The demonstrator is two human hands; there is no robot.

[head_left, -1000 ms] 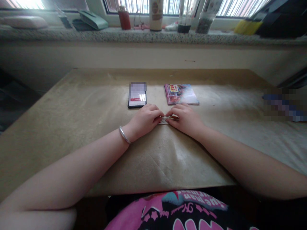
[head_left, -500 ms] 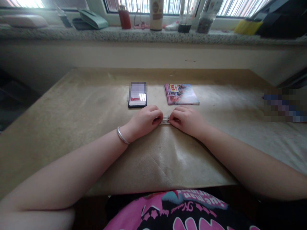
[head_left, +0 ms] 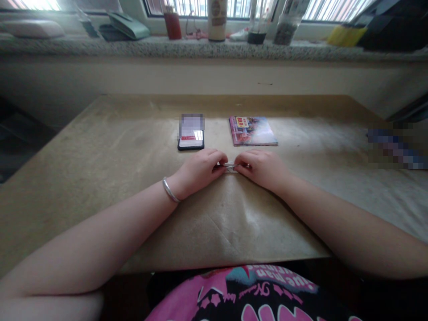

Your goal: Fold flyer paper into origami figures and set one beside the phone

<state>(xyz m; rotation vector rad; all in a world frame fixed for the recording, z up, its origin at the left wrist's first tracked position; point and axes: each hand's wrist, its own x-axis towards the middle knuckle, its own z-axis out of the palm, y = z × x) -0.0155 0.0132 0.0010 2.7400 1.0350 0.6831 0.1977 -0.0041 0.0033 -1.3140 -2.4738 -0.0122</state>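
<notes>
A small whitish strip of paper [head_left: 230, 169] lies on the table in front of me, with its ends hidden under my fingers. My left hand [head_left: 202, 168] pinches it from the left, thumb and fingertips together; a silver bangle [head_left: 170, 190] circles that wrist. From the right, my right hand [head_left: 262, 167] pinches the other end. A narrow gap separates the two hands, and a raised edge or fold of the strip shows there. Just beyond my left hand lies a phone [head_left: 191, 143] with its screen lit. Beyond my right hand is a colourful printed pack [head_left: 254, 131] with a yellow label.
The table [head_left: 100, 178] has a tan, slightly wrinkled cover. A blurred-out blue item [head_left: 394, 145] lies at its right side. Past the far edge, a granite windowsill [head_left: 194, 51] carries a red bottle [head_left: 172, 24], a pale bottle [head_left: 217, 20], jars and a yellow object [head_left: 346, 34].
My left thumb and fingers have shifted slightly, opening a little at the strip, and my right fingertips have moved slightly left. The phone and pack stay in place.
</notes>
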